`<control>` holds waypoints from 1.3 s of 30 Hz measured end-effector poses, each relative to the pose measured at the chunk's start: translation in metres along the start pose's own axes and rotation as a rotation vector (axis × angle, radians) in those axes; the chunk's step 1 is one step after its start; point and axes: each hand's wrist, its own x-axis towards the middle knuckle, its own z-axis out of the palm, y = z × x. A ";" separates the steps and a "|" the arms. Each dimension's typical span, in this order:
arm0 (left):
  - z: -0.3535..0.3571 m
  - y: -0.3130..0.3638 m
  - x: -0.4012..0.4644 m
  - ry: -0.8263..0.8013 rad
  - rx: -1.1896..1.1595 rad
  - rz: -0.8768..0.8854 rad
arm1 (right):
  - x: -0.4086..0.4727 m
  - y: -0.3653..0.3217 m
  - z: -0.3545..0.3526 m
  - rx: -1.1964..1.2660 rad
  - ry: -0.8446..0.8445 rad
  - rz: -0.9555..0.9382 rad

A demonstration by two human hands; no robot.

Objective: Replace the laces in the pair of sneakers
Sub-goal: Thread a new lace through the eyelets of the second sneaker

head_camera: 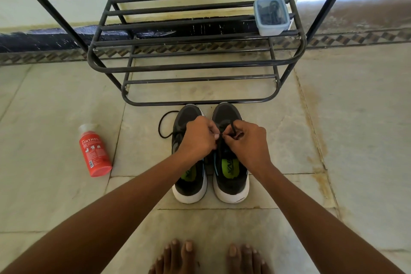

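head view: both hands meet over the right sneaker (230, 162); left hand (198, 134) and right hand (246, 140) fingers pinch the black lace (232, 129) between them, its slack looping left of the left sneaker (189, 162) on the floor

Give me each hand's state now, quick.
Left hand: closed, pinching the black lace.
Right hand: closed, pinching the same lace over the right sneaker.
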 end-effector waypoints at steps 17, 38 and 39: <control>-0.057 -0.004 0.006 0.053 0.281 0.552 | -0.036 0.026 0.011 -0.003 0.126 -0.056; -0.061 -0.008 -0.003 -0.230 0.421 0.422 | -0.038 0.031 0.020 -0.063 0.151 -0.050; -0.057 -0.010 -0.006 -0.244 0.375 0.430 | -0.038 0.031 0.020 -0.062 0.152 -0.057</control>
